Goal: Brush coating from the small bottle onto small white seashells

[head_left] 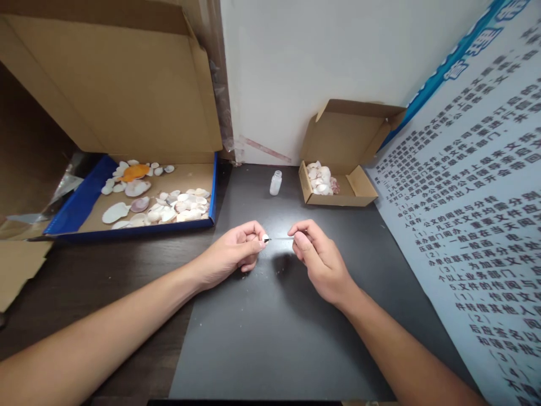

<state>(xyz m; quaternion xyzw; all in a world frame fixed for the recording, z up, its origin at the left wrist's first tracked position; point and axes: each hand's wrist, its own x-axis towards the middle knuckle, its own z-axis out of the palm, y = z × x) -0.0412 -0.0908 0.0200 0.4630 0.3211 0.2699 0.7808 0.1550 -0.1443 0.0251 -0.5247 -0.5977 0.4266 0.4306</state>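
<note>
My left hand [240,246] is closed, pinching a small white shell [265,237] between thumb and forefinger. My right hand [318,254] is closed on a thin pale stick [282,239], which points left. A small dark tip shows where the stick meets the shell; whether it touches the surface or passes into it I cannot tell. Both hands are raised over the grey mat, with a shadow below the right one. Beyond them stands a small whitish glass bottle [275,183] without a cap.
At the left, an open blue-edged cardboard box [139,230] holds several white, purplish and orange shells. A smaller open cardboard box [343,198] with shells stands at the back right. A printed poster [473,197] lines the right side. Small white crumbs lie on the grey mat [236,361].
</note>
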